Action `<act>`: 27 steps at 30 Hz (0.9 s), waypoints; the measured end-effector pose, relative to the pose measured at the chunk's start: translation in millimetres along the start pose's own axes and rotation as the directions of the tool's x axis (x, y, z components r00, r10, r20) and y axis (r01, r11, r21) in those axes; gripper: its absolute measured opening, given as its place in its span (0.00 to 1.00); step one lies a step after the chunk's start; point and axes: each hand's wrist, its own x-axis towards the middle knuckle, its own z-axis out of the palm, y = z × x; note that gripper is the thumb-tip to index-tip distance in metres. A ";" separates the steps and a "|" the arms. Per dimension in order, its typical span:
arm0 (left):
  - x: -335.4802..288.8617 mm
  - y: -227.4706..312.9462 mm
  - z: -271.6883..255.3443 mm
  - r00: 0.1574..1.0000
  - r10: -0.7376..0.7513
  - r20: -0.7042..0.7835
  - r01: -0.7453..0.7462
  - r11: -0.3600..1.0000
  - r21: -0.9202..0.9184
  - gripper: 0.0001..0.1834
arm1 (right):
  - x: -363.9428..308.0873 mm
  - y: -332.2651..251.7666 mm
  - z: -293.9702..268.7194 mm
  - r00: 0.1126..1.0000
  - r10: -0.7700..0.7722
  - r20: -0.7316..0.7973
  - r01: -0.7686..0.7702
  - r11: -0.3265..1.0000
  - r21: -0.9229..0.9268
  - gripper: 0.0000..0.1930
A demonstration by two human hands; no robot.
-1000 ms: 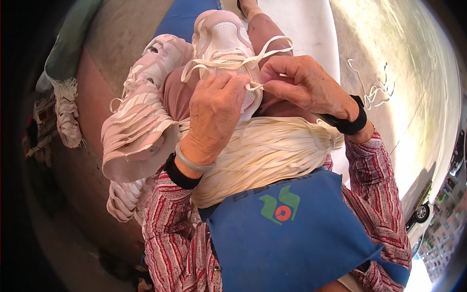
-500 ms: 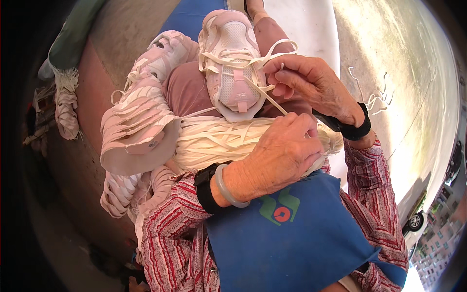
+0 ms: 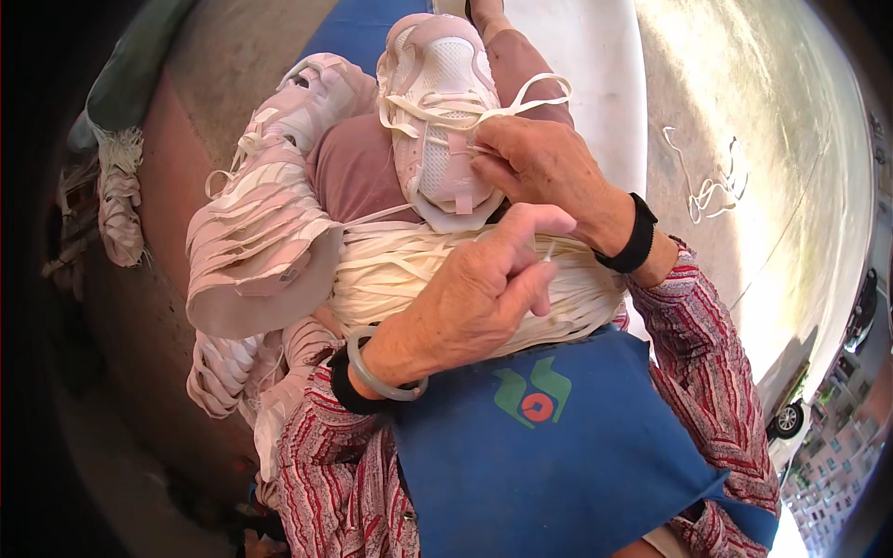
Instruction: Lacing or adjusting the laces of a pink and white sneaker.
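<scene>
A pale pink and white sneaker upper [image 3: 453, 70] lies across my lap, with a cream shoelace [image 3: 430, 115] threaded through part of its front and looping out to the right. My right hand [image 3: 553, 172] is at the sneaker's right edge, its thumb and finger pinched on the lace beside the pink tongue. Just below, my left hand [image 3: 470, 293] hovers over a thick bundle of cream shoelaces [image 3: 372, 274]. Its index finger points right, and a thin lace end shows by its thumb, apparently gripped there.
Left of my lap hangs a stack of similar sneaker uppers [image 3: 246, 232], with more pieces below it. A blue apron [image 3: 549, 446] covers my lap. Loose laces [image 3: 716, 191] lie on the concrete floor at right. Farther left hangs another bunch of pale uppers [image 3: 119, 200].
My right hand has moved left and down to the sneaker's edge. My left hand has shifted left and down, its index finger now stretched out. The lace strand no longer runs taut between them.
</scene>
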 end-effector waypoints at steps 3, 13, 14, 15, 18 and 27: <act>-7.0 -13.2 -40.2 0.988 -0.023 -0.154 0.028 0.999 0.033 0.11 | 1.3 0.2 5.9 0.999 -0.034 -0.015 0.033 0.998 -0.054 0.12; 35.2 -35.8 -79.4 0.796 0.501 -0.339 -0.028 0.591 0.806 0.07 | 8.8 -5.9 4.8 0.994 0.077 0.080 -0.077 0.997 -0.002 0.10; 34.3 -37.9 -81.5 0.794 0.543 -0.274 -0.052 0.510 0.858 0.07 | 10.0 -5.0 5.5 0.993 0.058 0.099 -0.060 0.998 0.013 0.09; 34.0 -37.1 -82.6 0.796 0.543 -0.267 -0.061 0.511 0.858 0.07 | 8.6 -3.7 3.1 0.993 0.067 0.095 -0.068 0.998 0.009 0.09; 25.5 -38.6 -84.0 0.863 0.449 -0.232 -0.048 0.530 0.847 0.07 | 3.8 -5.7 -8.0 0.999 -0.023 0.037 0.025 0.997 -0.077 0.08; 33.8 -31.4 -80.5 0.792 0.487 -0.367 -0.047 0.649 0.760 0.06 | -6.6 -1.4 -10.7 0.998 -0.016 0.060 0.021 0.996 -0.089 0.03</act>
